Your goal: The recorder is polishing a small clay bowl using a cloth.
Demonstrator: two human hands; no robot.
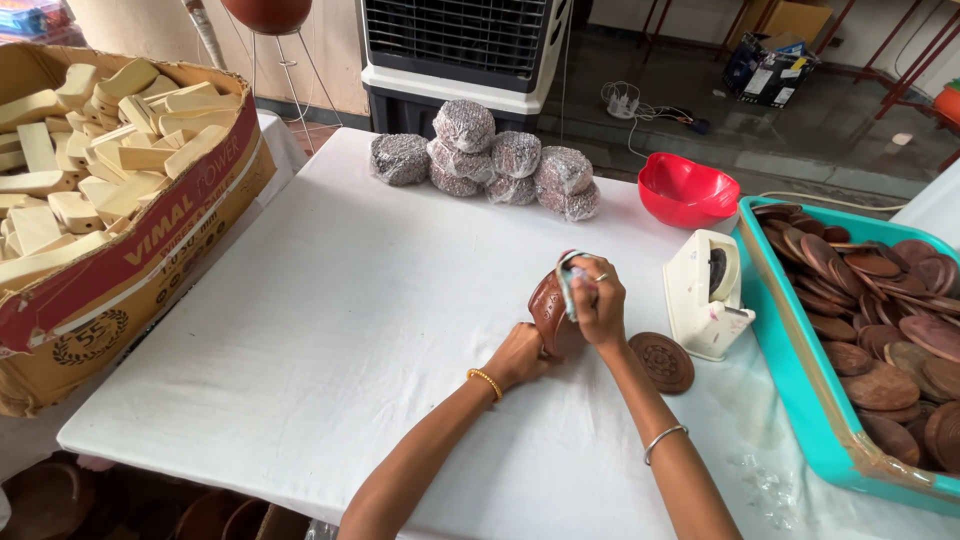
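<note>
Both hands meet over the table: left hand [517,353] cups a brown disc stack [553,312], right hand [598,302] clamps its top.

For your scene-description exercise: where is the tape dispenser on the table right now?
In the head view, the tape dispenser stands right of the hands, between the lone brown disc and the teal tray, just below the red bowl.

A white cloth covered the worktop [330,330]. Beyond its far edge stood a large air cooler [462,50] on a grey floor [800,130], a white power strip [622,100] lying to its right.
</note>
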